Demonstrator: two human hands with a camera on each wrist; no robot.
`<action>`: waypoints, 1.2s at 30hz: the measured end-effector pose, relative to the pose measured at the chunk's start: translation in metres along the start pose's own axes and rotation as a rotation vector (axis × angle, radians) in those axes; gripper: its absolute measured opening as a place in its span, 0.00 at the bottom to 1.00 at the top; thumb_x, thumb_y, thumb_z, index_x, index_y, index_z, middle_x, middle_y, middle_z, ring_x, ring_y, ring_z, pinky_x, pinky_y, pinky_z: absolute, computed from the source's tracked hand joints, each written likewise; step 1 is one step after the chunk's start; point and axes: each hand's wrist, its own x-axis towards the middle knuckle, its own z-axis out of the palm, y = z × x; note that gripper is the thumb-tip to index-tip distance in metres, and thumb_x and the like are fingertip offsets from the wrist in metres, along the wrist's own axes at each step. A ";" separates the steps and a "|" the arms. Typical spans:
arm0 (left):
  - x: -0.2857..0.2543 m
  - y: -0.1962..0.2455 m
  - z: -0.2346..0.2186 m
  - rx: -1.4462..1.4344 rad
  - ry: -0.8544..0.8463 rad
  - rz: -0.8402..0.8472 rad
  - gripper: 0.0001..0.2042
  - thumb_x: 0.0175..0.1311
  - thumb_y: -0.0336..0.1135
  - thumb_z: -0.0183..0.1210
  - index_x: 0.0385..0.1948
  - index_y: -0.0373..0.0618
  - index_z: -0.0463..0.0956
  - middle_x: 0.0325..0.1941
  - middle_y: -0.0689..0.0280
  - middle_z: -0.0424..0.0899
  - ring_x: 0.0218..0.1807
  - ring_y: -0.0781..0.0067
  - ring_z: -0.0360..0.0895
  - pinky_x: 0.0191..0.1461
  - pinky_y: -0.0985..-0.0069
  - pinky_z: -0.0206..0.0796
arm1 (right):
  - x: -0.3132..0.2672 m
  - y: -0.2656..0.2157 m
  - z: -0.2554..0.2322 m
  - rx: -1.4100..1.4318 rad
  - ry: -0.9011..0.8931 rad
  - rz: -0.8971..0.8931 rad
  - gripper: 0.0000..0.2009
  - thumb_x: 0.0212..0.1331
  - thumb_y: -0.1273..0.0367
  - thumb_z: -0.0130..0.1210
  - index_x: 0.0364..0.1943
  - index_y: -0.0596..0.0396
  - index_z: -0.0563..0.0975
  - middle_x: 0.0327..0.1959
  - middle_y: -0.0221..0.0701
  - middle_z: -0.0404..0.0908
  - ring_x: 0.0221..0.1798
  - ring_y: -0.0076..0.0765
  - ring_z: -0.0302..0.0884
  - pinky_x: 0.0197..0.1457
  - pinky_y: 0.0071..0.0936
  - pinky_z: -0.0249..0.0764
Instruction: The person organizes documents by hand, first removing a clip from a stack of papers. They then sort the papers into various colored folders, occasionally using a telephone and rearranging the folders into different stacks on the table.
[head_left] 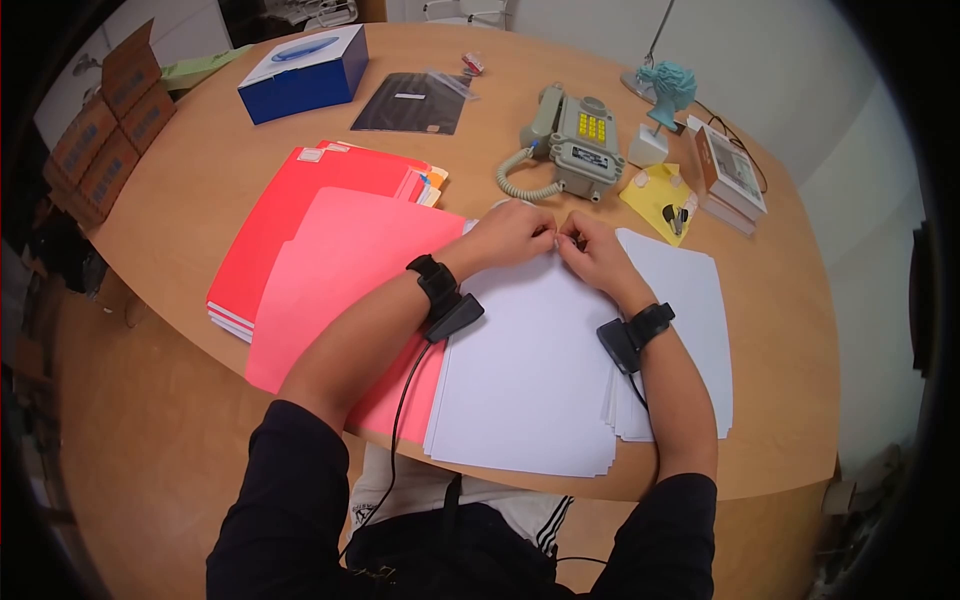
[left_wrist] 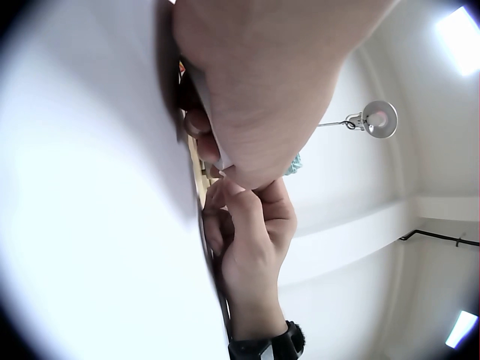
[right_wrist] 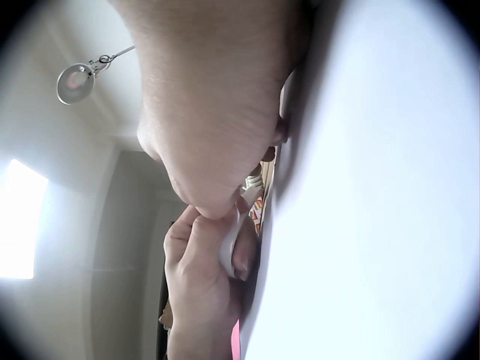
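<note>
1. I observed the left hand (head_left: pixel 510 236) pinching a small white piece (right_wrist: pixel 229 253) between thumb and finger.
2. I found the right hand (head_left: pixel 596 254) curled, fingertips pinching the piece's opposite end.
3. The piece lay between both grips, near the far end of the white paper stack (head_left: pixel 530 370).

My head feed shows me a wide wooden table (head_left: pixel 785 350) with a curved edge, a brown floor (head_left: pixel 150 430) beneath, a pale wall (head_left: pixel 580 30) behind and chairs (head_left: pixel 335 14) beyond; on my left wrist feed, a lamp (left_wrist: pixel 379 120) and two bright ceiling lights (left_wrist: pixel 460 41)
</note>
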 end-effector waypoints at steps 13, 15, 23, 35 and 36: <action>-0.003 -0.009 0.003 -0.040 0.046 -0.031 0.10 0.61 0.37 0.57 0.33 0.39 0.81 0.30 0.55 0.83 0.34 0.56 0.81 0.40 0.64 0.70 | 0.000 0.022 -0.004 0.278 0.034 0.181 0.03 0.64 0.73 0.53 0.35 0.57 0.72 0.28 0.25 0.76 0.27 0.16 0.71 0.26 0.17 0.67; -0.005 -0.010 0.004 -0.045 0.064 -0.019 0.10 0.61 0.37 0.57 0.33 0.40 0.81 0.30 0.56 0.83 0.34 0.57 0.81 0.39 0.64 0.70 | 0.000 0.018 -0.003 0.313 0.038 0.193 0.04 0.63 0.72 0.54 0.35 0.58 0.73 0.28 0.25 0.76 0.28 0.18 0.72 0.30 0.19 0.70; -0.008 -0.011 0.005 -0.035 0.115 0.068 0.10 0.61 0.37 0.59 0.38 0.43 0.82 0.26 0.61 0.79 0.31 0.62 0.78 0.37 0.66 0.68 | -0.002 0.020 -0.003 0.368 0.008 0.217 0.05 0.65 0.75 0.52 0.42 0.58 0.76 0.27 0.25 0.77 0.29 0.17 0.72 0.30 0.18 0.69; -0.009 -0.001 -0.004 -0.151 0.034 0.032 0.27 0.57 0.36 0.59 0.61 0.42 0.70 0.20 0.63 0.74 0.26 0.60 0.75 0.33 0.63 0.65 | 0.001 0.018 -0.001 0.349 0.036 0.206 0.11 0.69 0.74 0.46 0.52 0.58 0.73 0.24 0.25 0.75 0.25 0.18 0.69 0.27 0.19 0.67; -0.009 -0.001 -0.005 -0.137 0.022 0.046 0.27 0.57 0.35 0.58 0.62 0.42 0.68 0.20 0.63 0.74 0.26 0.60 0.75 0.33 0.63 0.65 | 0.002 0.017 0.000 0.347 0.038 0.204 0.11 0.69 0.74 0.46 0.52 0.58 0.73 0.24 0.25 0.75 0.25 0.18 0.69 0.27 0.19 0.67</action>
